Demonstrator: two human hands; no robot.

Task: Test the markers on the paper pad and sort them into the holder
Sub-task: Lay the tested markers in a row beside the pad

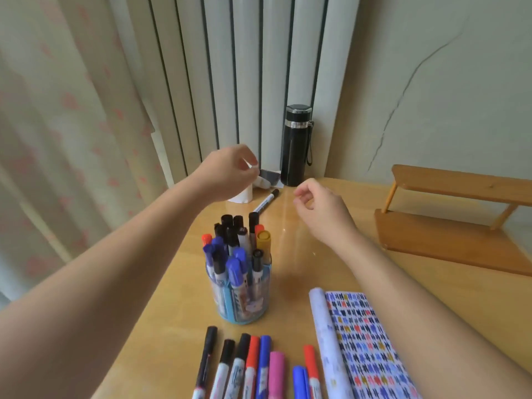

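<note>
A pale wooden table [302,254] carries a clear blue marker holder [243,300] mid-top; loose markers [253,367] along the near edge; a paper pad [371,349] beside them; one black-capped marker [266,200], a white roll [243,195] and a black flask [296,145] farther back; a wooden rack [449,217] at right.

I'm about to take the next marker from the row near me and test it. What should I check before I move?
1. Right hand free: ok, loosely curled, holding nothing.
2. Left hand free: cannot tell, its fingertips curl at the white roll.
3. Loose markers at the near edge capped: ok.
4. Paper pad has bare space: not ok, the visible page is packed with marks.
5. Holder upright: ok, though crowded.
6. Stray marker beyond the holder sorted: not ok, it lies on the table.
</note>
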